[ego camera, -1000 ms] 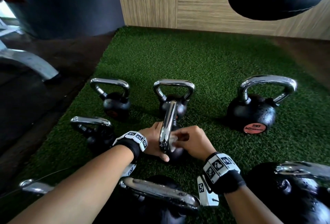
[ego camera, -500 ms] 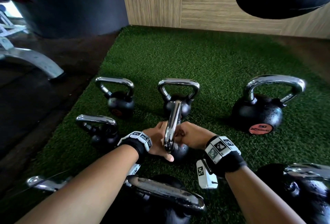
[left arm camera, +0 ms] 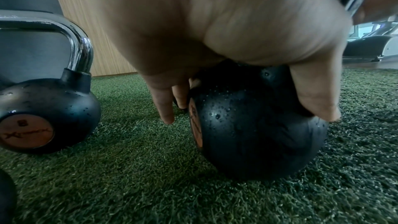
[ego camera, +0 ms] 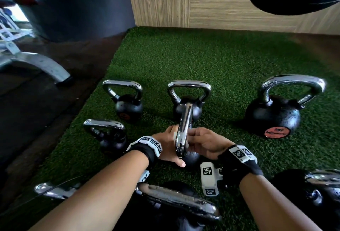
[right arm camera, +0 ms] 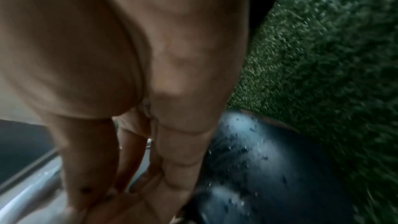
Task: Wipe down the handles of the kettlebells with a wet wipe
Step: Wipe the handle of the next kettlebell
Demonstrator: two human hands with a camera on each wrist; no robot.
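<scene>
we see a small black kettlebell point(ego camera: 191, 158) standing on green turf point(ego camera: 202, 61), its chrome handle point(ego camera: 184, 126) turned edge-on to the head camera and rising between the two hands.

left hand point(ego camera: 166, 147): draped over the ball of the kettlebell point(left arm camera: 256, 125) from the left side. in the left wrist view the fingers point(left arm camera: 163, 101) curl down one face and the thumb point(left arm camera: 314, 94) comes down the other, so this hand grips the ball. water droplets show on the black surface.

right hand point(ego camera: 204, 143): fingers curled in against the right side of the handle, about midway up. a small pale patch point(ego camera: 174, 135) shows at the handle's left edge; we cannot tell whether it is the wipe. the right wrist view is blurred; it shows the hand point(right arm camera: 129, 74) over the wet black ball point(right arm camera: 269, 168), fingers bent, nothing clearer. what the right hand holds, and whether it closes fully on the handle, we cannot tell.

surroundings: two kettlebells stand in a row behind, one at far left point(ego camera: 127, 102) and one at centre point(ego camera: 189, 100) just behind the handled one; a larger one with a red disc point(ego camera: 276, 109) sits well to the right. another small one point(ego camera: 108, 135) is just left of the left wrist. larger bells lie near the bottom edge point(ego camera: 176, 203), point(ego camera: 322, 190). a wood-panelled wall point(ego camera: 211, 0) is behind the turf.
</scene>
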